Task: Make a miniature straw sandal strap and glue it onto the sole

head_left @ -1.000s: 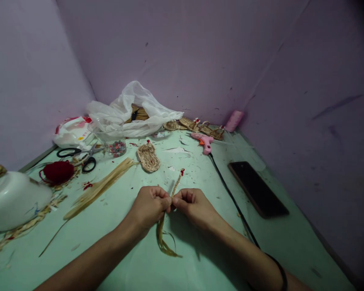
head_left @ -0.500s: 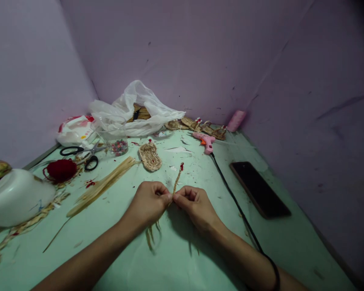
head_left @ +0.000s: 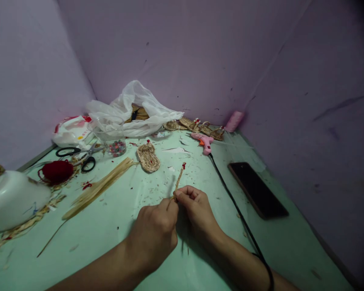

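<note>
A short braid of straw-coloured fibre (head_left: 179, 178), its far end tied with red yarn, points up and away from my fingers. Pinching it at its near end is my right hand (head_left: 198, 210), thumb against forefinger. My left hand (head_left: 156, 230) is closed just below and to the left, back of the hand upward, on the loose strands of the braid; its fingertips are mostly hidden. Beyond the hands lies a small woven sole (head_left: 149, 157) with a red-headed pin at its top. A bundle of dry fibre strips (head_left: 100, 188) stretches out left of it.
Scissors (head_left: 87, 163), a red yarn ball (head_left: 57, 171) and a cup of beads (head_left: 117, 148) lie at left, near a white bowl-like container (head_left: 16, 200). A pink glue gun (head_left: 204, 142) trails its black cord beside my right arm. At right rests a phone (head_left: 257, 190); a plastic bag (head_left: 136, 111) is behind.
My left hand has moved down toward me and turned so its back shows, drawing on the strands. My right hand keeps its pinch, and the braid leans slightly more to the right.
</note>
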Available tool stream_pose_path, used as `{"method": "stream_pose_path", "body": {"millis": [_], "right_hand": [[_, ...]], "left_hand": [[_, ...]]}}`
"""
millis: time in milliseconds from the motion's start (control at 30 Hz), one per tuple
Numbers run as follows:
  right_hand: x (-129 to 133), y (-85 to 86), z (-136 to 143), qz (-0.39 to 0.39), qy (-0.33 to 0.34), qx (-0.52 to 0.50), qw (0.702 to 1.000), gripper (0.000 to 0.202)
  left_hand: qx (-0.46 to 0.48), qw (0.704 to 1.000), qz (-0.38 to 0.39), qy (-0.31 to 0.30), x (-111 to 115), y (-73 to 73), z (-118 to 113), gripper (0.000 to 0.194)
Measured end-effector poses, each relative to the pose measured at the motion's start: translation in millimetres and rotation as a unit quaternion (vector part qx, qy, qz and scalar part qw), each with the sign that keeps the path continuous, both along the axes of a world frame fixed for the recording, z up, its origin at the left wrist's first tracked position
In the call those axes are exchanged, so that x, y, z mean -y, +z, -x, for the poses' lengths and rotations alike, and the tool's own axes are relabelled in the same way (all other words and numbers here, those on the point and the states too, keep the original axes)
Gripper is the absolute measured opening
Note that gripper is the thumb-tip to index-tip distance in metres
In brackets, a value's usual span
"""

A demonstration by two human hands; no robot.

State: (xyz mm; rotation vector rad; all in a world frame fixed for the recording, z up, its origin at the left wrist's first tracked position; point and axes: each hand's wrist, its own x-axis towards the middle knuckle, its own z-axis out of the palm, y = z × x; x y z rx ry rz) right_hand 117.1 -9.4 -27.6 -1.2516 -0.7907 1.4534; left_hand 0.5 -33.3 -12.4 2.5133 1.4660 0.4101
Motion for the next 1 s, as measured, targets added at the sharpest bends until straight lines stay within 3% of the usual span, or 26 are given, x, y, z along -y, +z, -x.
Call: {"method": "stream_pose_path", "body": {"millis": [100, 200, 267, 333, 400, 433, 500, 600, 700, 833, 933, 1000], "right_hand": [[0, 1.8, 0, 0.002, -0.001, -0.02, 1.0, 0.014], [-1, 2.4, 0, 0.004, 0.015, -0.043, 0.999, 0.015], [-1, 2.1, -1, 0.007, 0.018, -0.035, 0.999, 0.016], [-2, 2.0, -1, 0.008, 0.019, -0.012, 1.0, 0.017], [-2, 2.6, -1, 0.003, 0.032, 0.006, 0.999, 0.02], [-2, 3.1, 0, -0.001, 0.039, 0.011, 0.999, 0.021], [-2, 3.9, 1, -0.007, 0.057, 0.013, 0.998, 0.019], [-2, 4.0, 1, -0.008, 0.088, 0.025, 0.996, 0.014], [-3, 3.3, 1, -0.002, 0.109, 0.058, 0.992, 0.012], [-4, 2.3, 1, -0.008, 0.107, 0.088, 0.99, 0.011], [-4, 2.7, 3, -0.016, 0.09, 0.099, 0.991, 0.01], [-4, 4.0, 3, -0.017, 0.085, 0.109, 0.99, 0.01]], "left_hand": [[-0.012, 0.999, -0.044, -0.026, 1, -4.8, -1, 0.03], [0.064, 0.997, -0.006, -0.043, -1, 0.2, 1, 0.027], [0.167, 0.984, 0.057, 0.018, -6, 8.9, 3, 0.022], [0.281, 0.937, 0.144, 0.147, -14, 18.1, 5, 0.018], [0.358, 0.862, 0.26, 0.247, -23, 23.5, 7, 0.025], [0.384, 0.826, 0.321, 0.258, -27, 24.0, 8, 0.027], [0.419, 0.771, 0.427, 0.218, -34, 21.3, 9, 0.021], [0.431, 0.733, 0.499, 0.165, -40, 14.1, 13, 0.015], [0.399, 0.745, 0.506, 0.172, -43, 9.8, 17, 0.012], [0.333, 0.8, 0.463, 0.185, -45, 8.0, 18, 0.015], [0.318, 0.846, 0.401, 0.149, -46, 7.9, 18, 0.015], [0.32, 0.86, 0.38, 0.118, -46, 7.9, 18, 0.015]]}}
